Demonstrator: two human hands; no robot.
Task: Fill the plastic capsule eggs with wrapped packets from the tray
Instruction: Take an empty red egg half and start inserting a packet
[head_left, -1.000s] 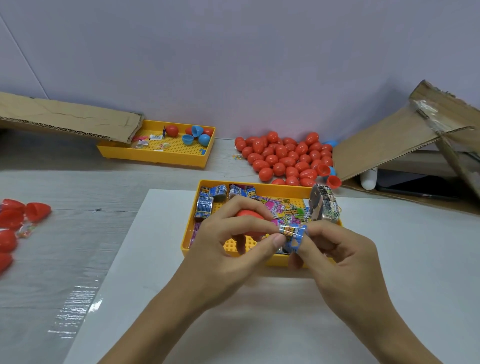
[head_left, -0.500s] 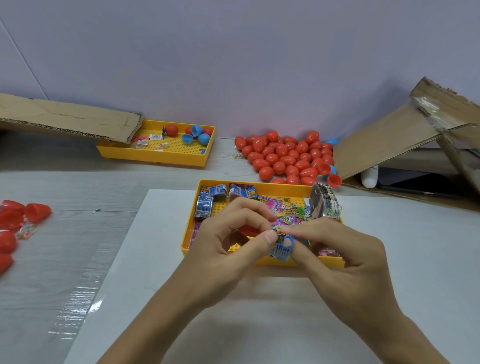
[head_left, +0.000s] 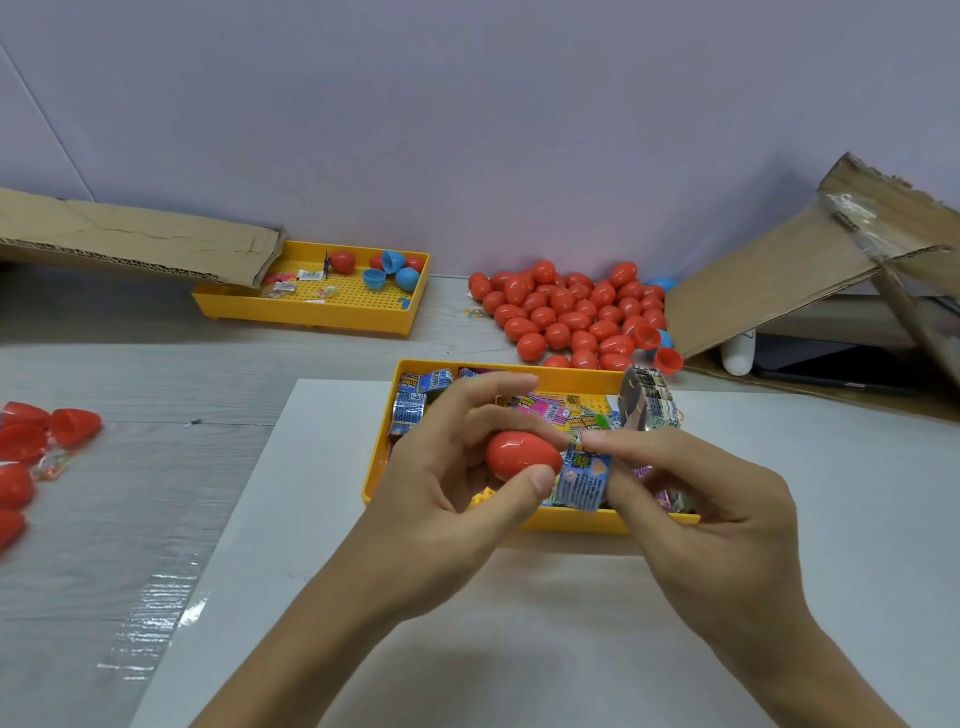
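My left hand (head_left: 447, 499) grips a red capsule egg half (head_left: 519, 454) between thumb and fingers, above the near yellow tray (head_left: 571, 519). My right hand (head_left: 701, 514) pinches a blue wrapped packet (head_left: 584, 480) right beside the egg's open end, touching it. The tray holds several more wrapped packets (head_left: 421, 397), blue ones at its left and pink ones in the middle. A bound stack of packets (head_left: 649, 400) stands at the tray's right corner.
A pile of red eggs (head_left: 571, 317) lies behind the tray. A second yellow tray (head_left: 311, 312) with blue and red halves sits back left under cardboard (head_left: 130, 244). Red egg halves (head_left: 31, 441) lie at the left edge. A cardboard box (head_left: 831, 270) leans at right.
My left hand has turned the red egg half into plain view. The packet in my right hand has come lower and now stands upright against the egg's end.
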